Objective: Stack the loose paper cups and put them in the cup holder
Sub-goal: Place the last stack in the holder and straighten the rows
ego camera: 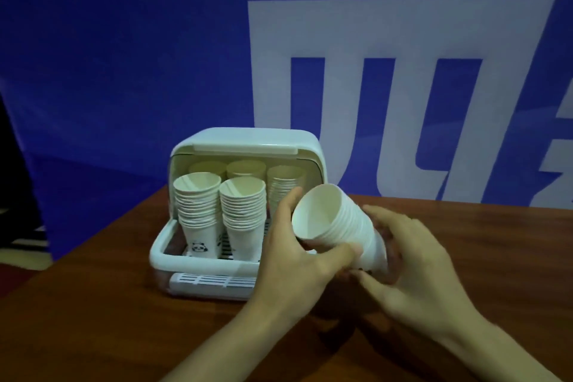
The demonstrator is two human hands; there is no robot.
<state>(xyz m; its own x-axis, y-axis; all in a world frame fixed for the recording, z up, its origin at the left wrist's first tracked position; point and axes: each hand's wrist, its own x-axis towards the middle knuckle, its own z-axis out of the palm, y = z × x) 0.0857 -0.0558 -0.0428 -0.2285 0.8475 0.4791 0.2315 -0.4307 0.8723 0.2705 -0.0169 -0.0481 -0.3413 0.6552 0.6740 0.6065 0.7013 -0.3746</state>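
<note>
A white cup holder box (198, 260) with its lid raised stands on the brown table (93, 319). Inside it stand several stacks of white paper cups: one at the front left (198, 211), one at the front middle (243, 214), others behind. A further stack of nested paper cups (338, 223) is tilted, mouth facing up and left, just in front of the holder's right side. My left hand (297, 260) grips this stack near its rim from the left. My right hand (412, 260) holds its lower end from the right.
A blue backdrop (124, 71) with large white shapes hangs right behind the table. The table's left edge runs diagonally at the lower left, with dark floor beyond it.
</note>
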